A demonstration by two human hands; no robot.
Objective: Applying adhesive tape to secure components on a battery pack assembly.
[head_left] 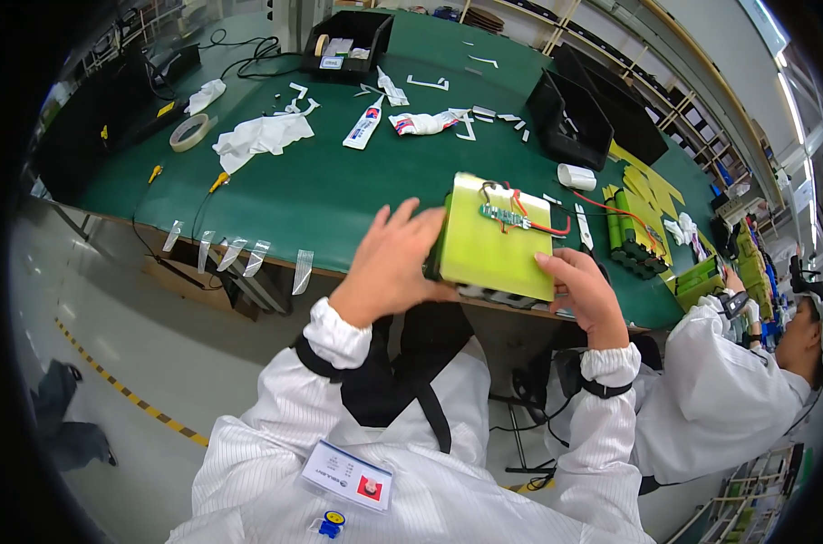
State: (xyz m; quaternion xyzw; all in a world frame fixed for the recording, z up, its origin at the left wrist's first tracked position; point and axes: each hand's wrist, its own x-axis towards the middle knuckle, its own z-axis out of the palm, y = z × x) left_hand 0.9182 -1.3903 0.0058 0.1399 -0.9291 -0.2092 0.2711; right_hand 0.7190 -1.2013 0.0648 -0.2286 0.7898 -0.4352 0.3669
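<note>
Though partly unseen — left fingers and right fingers (half-curled) around a yellow-topped pack.

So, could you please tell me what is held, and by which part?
A yellow-green block: the left hand holds its left side, the right hand its lower right corner.

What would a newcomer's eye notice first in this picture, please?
Probably the bright yellow-green block, held between the left hand and the right hand at the table's front edge, with a small green circuit board and red wires on its upper face. Next, perhaps the white tube lying farther back, and the clear tape strips hanging along the front edge at left.
</note>
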